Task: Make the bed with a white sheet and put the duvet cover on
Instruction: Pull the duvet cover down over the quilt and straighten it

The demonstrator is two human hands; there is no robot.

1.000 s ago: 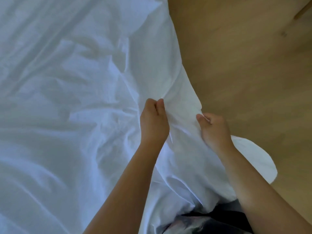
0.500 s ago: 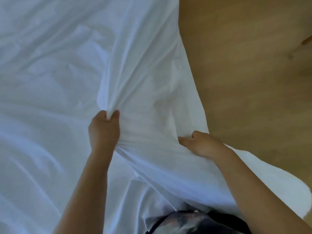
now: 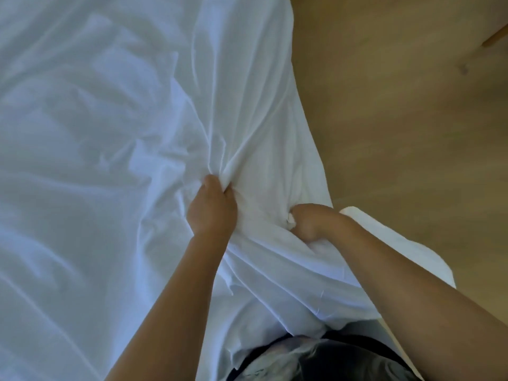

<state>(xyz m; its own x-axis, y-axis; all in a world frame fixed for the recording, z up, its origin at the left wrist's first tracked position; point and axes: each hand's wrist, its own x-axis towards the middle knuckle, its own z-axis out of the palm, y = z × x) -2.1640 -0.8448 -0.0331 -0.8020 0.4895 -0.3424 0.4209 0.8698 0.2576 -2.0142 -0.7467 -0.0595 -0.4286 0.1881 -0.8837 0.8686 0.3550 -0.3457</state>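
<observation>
A crumpled white sheet (image 3: 96,160) covers the bed and fills the left and middle of the view. Its right edge hangs down beside the floor. My left hand (image 3: 211,210) pinches a gathered fold of this cloth between thumb and fingers, and creases fan up from that spot. Close to the sheet's right edge, my right hand (image 3: 310,221) grips a bunch of the same fabric in a closed fist. Both forearms reach in from the bottom of the frame. Another white layer (image 3: 398,243) shows under my right forearm.
Light wooden floor (image 3: 398,105) runs along the right side of the bed. A wooden piece of furniture (image 3: 494,37) shows at the top right corner. My dark patterned clothing (image 3: 316,361) is at the bottom middle.
My left hand has moved right, back toward my right hand, and holds a new fold. My right hand has closed from a flatter hold into a fist on the fabric.
</observation>
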